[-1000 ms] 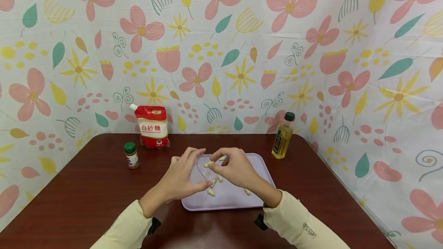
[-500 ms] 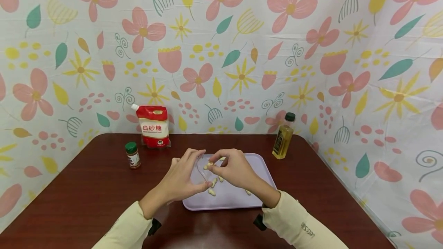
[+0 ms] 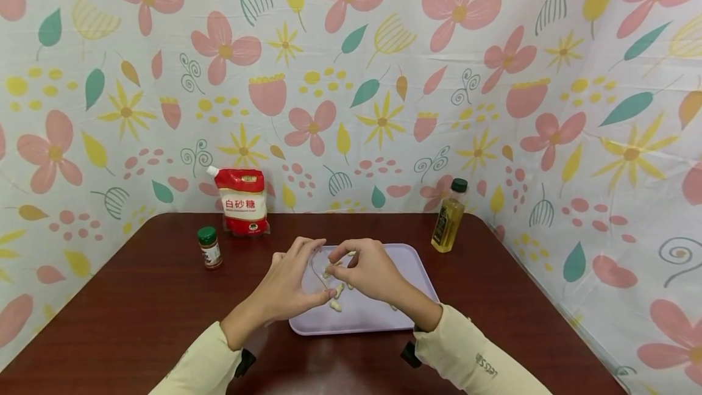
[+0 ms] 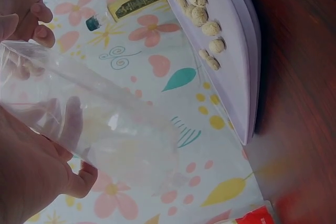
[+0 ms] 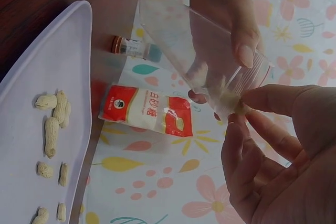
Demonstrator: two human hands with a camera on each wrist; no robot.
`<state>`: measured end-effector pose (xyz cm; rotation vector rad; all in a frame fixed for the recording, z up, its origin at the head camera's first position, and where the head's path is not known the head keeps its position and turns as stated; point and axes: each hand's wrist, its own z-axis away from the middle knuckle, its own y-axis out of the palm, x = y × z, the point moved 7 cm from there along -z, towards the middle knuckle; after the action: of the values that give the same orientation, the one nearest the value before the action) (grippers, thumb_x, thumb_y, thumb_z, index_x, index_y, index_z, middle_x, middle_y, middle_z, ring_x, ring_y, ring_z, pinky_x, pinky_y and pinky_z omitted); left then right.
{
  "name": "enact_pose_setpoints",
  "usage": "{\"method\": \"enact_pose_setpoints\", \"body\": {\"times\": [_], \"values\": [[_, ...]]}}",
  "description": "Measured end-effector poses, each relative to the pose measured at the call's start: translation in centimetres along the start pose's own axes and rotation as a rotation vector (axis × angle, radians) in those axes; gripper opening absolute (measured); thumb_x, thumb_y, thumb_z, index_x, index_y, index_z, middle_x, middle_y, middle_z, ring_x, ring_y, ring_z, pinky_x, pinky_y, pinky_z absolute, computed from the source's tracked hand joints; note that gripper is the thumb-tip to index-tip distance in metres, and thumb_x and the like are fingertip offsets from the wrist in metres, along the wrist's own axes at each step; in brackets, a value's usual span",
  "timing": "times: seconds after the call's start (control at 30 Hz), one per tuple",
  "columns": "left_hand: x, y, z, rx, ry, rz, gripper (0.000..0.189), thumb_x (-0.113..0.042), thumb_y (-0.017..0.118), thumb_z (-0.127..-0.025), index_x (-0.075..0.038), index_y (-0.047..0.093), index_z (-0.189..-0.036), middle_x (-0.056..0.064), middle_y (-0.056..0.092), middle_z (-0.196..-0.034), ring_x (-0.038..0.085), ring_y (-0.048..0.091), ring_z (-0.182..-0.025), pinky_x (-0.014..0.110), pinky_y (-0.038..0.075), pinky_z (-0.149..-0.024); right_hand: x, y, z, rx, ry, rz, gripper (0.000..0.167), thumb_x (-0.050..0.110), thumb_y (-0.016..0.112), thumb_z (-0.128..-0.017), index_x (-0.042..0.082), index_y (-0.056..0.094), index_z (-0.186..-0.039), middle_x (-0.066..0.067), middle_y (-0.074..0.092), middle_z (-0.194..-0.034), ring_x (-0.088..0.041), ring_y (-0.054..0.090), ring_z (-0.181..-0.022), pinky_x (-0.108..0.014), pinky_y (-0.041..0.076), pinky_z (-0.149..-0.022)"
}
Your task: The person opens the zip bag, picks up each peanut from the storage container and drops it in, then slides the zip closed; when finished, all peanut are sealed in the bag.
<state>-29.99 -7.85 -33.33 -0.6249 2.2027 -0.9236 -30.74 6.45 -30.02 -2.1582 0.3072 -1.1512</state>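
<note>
My left hand (image 3: 290, 279) grips a clear zip-top plastic bag (image 4: 110, 114) near its mouth, thumb on one side and fingers on the other. The bag hangs above the tray, nearly see-through in the head view. My right hand (image 3: 370, 270) is at the bag's mouth, pinching a peanut (image 5: 231, 102) between thumb and fingers. Film partly covers that peanut in the right wrist view, so how deep it sits is hard to tell. Below, several unshelled peanuts (image 5: 51, 136) lie on a pale lilac tray (image 3: 378, 317).
On the dark wooden table (image 3: 109, 303), a red and white sugar pouch (image 3: 241, 203) stands at the back left. A green-capped spice jar (image 3: 209, 249) is in front of it. At the back right stands an oil bottle (image 3: 448, 218). Flowered cloth (image 3: 351, 90) hangs behind.
My right hand has dipped slightly, carrying the pinched peanut down into the bag's mouth. My left hand holds the bag in nearly the same place.
</note>
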Motion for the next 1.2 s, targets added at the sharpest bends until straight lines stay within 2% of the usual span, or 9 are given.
{"method": "enact_pose_setpoints", "body": {"times": [0.17, 0.53, 0.73, 1.07, 1.2], "values": [[0.0, 0.0, 0.0, 0.0, 0.004, 0.008, 0.081, -0.048, 0.078, -0.08, -0.011, 0.045, -0.143, 0.002, 0.049, -0.13, 0.016, 0.053, -0.115, 0.046, 0.032, -0.084, -0.2, -0.1, 0.1, -0.008, 0.014, -0.015, 0.007, 0.013, 0.076, -0.086, 0.013, 0.076, -0.092, 0.003, 0.072, -0.093, -0.011, 0.058, -0.053, -0.029, 0.049, -0.048], [0.2, -0.3, 0.1, -0.011, -0.002, -0.008, 0.08, -0.045, 0.079, -0.078, -0.012, 0.046, -0.143, -0.001, 0.049, -0.128, 0.01, 0.052, -0.113, 0.043, 0.032, -0.083, -0.7, -0.5, 0.1, -0.064, 0.019, 0.016, 0.008, 0.01, 0.075, -0.086, 0.015, 0.076, -0.093, 0.005, 0.071, -0.087, -0.011, 0.054, -0.051, -0.027, 0.043, -0.044], [0.3, -0.4, 0.2, -0.006, -0.009, -0.012, 0.08, -0.046, 0.079, -0.078, -0.013, 0.046, -0.143, 0.0, 0.049, -0.128, 0.01, 0.052, -0.113, 0.043, 0.032, -0.084, -1.6, -0.2, 0.2, -0.051, 0.026, 0.018, 0.008, 0.012, 0.075, -0.086, 0.012, 0.076, -0.095, 0.003, 0.072, -0.095, -0.01, 0.056, -0.052, -0.028, 0.045, -0.045], [0.4, -0.5, 0.1, -0.003, -0.017, -0.002, 0.079, -0.044, 0.079, -0.08, -0.011, 0.046, -0.144, 0.003, 0.05, -0.127, 0.018, 0.056, -0.111, 0.043, 0.03, -0.083, -4.5, 1.1, -0.4, -0.009, 0.059, 0.008, 0.007, 0.006, 0.073, -0.086, 0.011, 0.076, -0.089, -0.001, 0.072, -0.089, -0.009, 0.058, -0.052, -0.028, 0.047, -0.048], [0.4, -0.5, 0.1, 0.0, -0.012, 0.006, 0.079, -0.043, 0.079, -0.08, -0.011, 0.046, -0.144, 0.005, 0.051, -0.128, 0.017, 0.055, -0.113, 0.045, 0.031, -0.084, -5.4, 1.9, -0.4, 0.012, 0.054, 0.006, 0.008, 0.004, 0.073, -0.084, 0.008, 0.077, -0.091, -0.002, 0.073, -0.09, -0.012, 0.062, -0.059, -0.028, 0.05, -0.052]]}}
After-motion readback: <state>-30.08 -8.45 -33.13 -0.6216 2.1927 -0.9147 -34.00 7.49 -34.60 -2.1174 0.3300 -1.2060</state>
